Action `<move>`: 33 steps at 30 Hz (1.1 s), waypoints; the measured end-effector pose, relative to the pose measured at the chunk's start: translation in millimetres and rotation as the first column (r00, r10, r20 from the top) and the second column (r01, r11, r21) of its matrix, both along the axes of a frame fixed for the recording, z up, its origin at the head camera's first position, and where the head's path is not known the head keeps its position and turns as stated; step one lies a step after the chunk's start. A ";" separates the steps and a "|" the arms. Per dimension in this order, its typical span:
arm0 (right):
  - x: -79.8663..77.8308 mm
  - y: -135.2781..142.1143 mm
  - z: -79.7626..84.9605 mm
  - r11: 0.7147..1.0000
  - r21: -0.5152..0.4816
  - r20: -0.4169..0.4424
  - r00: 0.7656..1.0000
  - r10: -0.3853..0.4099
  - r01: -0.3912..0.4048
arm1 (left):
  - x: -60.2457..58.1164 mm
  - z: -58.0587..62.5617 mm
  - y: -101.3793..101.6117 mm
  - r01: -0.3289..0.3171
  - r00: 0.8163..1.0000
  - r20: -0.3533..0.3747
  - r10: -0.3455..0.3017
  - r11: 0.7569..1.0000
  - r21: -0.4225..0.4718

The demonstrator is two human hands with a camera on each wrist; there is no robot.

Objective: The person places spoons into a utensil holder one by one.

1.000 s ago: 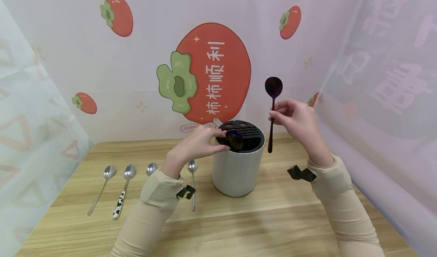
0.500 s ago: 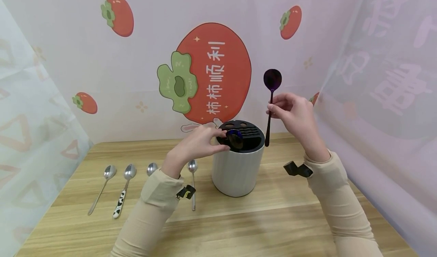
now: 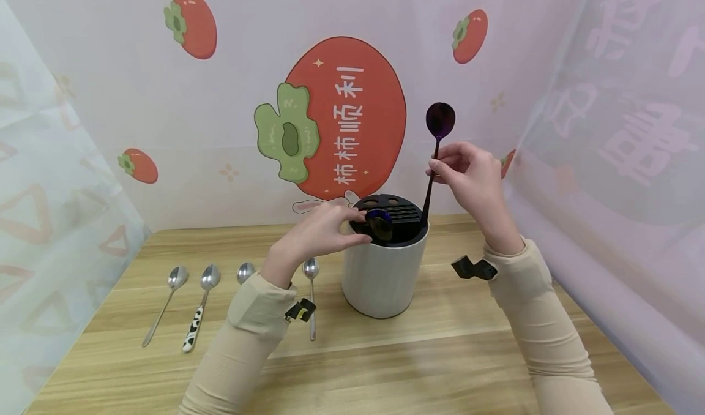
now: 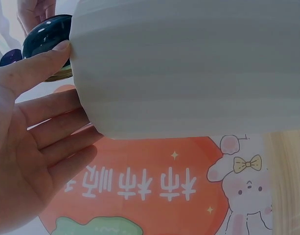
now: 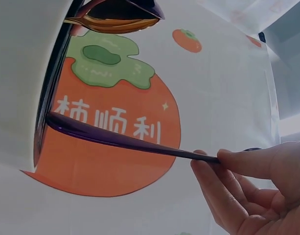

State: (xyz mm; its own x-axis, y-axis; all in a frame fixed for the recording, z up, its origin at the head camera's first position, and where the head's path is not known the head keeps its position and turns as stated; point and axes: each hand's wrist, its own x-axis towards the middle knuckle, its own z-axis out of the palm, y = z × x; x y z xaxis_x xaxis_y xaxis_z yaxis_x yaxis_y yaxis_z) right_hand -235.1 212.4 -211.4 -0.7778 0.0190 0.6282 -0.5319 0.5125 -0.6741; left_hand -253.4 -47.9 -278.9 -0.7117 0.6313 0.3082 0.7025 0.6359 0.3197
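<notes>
"So why does the right hand [image 3: 468, 179] pinch that dark spoon [image 3: 440, 120] by its handle?"
"Probably to steer its lower end at the holder [image 3: 380, 280] rim; the left hand [image 3: 316, 234], fingers straight, seemingly steadies it."

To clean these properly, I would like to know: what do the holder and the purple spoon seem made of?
Holder: perhaps plastic, given its pale matte wall; coated metal is possible. Purple spoon: likely metal, polished, by its glossy sheen and thin handle.
</notes>
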 end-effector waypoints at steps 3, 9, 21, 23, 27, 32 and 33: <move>-2.2 -1.2 -2.6 1.000 -0.011 0.003 1.000 0.014 -0.014 | 0.7 1.0 -0.1 -0.003 1.000 0.002 0.003 1.000 -0.003; -4.2 -2.0 -8.7 0.997 0.062 -0.010 0.999 -0.053 0.054 | 0.6 1.1 0.0 -0.001 1.000 0.004 0.001 1.000 0.000; -2.7 -3.5 -14.0 0.989 0.125 0.044 0.995 -0.090 0.084 | 0.1 0.2 0.5 -0.003 1.000 0.004 0.003 1.000 0.002; -2.6 -3.7 -14.9 0.986 0.140 0.052 0.994 -0.097 0.088 | -0.1 0.0 0.7 -0.003 1.000 0.002 0.003 1.000 -0.001; -2.7 -3.8 -16.9 0.982 0.169 0.063 0.993 -0.099 0.087 | 0.0 0.1 0.7 -0.003 1.000 0.004 0.003 1.000 0.001; -3.5 -3.7 -18.9 0.979 0.194 0.079 0.993 -0.088 0.071 | -0.9 -0.7 0.4 0.001 1.000 -0.003 -0.001 1.000 0.008; -3.4 -3.6 -19.4 0.978 0.197 0.082 0.993 -0.088 0.070 | -1.1 -0.8 0.4 0.002 1.000 -0.005 -0.002 1.000 0.009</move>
State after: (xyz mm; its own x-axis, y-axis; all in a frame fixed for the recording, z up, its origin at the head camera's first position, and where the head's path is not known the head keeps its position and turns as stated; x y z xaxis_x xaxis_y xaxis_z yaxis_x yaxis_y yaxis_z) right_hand -238.6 208.8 -230.8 -0.8323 -0.0327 0.5533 -0.4263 0.6758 -0.6013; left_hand -254.5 -47.6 -279.7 -0.7088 0.6301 0.3172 0.7054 0.6317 0.3216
